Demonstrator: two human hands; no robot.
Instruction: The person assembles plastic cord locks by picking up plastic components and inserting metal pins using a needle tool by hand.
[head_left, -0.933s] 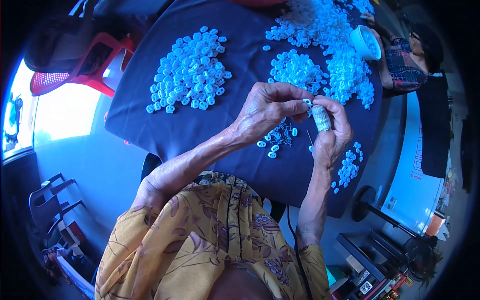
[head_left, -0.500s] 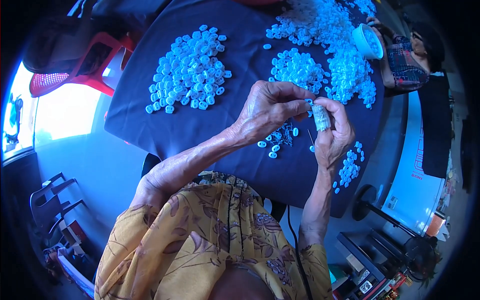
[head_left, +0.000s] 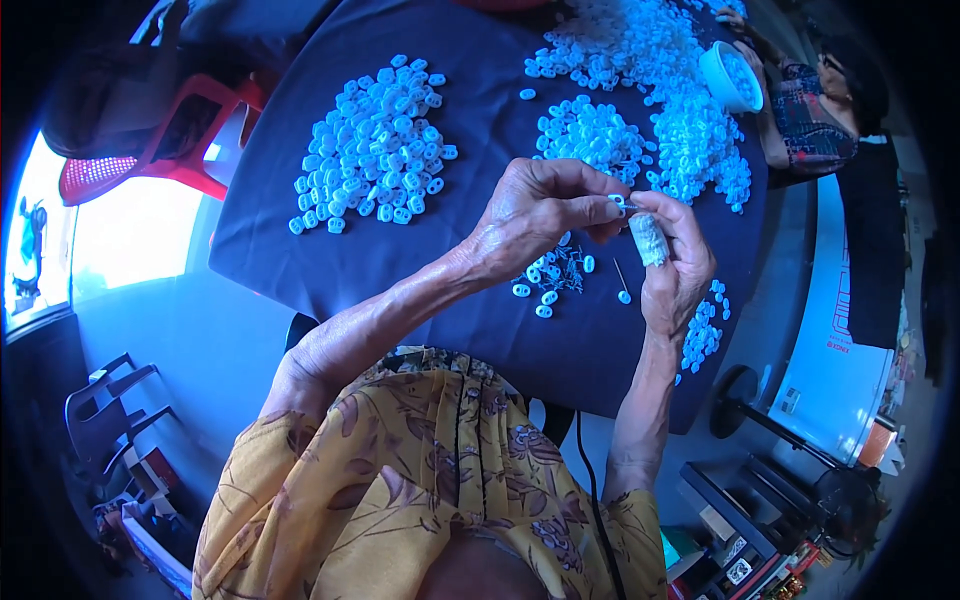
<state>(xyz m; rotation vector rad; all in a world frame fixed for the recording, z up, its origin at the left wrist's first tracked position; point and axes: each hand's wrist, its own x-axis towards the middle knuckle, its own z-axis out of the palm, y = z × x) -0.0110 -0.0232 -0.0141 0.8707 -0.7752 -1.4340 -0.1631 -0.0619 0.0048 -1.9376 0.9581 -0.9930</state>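
Note:
Above the table, my left hand (head_left: 525,215) pinches a small white oval plastic piece (head_left: 616,200) with holes in it between thumb and fingertips. Facing it, my right hand (head_left: 685,270) grips a thin metal pin (head_left: 630,207), whose end meets the oval piece. A whitish wrap (head_left: 648,240) covers my right thumb. Beneath the hands lie a small heap of dark metal pins (head_left: 570,270) and a few loose oval pieces (head_left: 549,298). A thin pointed tool (head_left: 619,275) with a white oval piece at its near end rests just left of my right wrist.
White oval pieces form a large pile (head_left: 370,145) at left, a smaller one (head_left: 590,135) ahead and a spread (head_left: 695,150) at right. A few more (head_left: 702,335) lie beside my right forearm. A co-worker's hand (head_left: 745,55) is near a white bowl (head_left: 731,77) on the dark tablecloth (head_left: 470,90).
My hands have parted slightly, the right one shifting a little right, so the pin between them shows more plainly. The view has shifted slightly.

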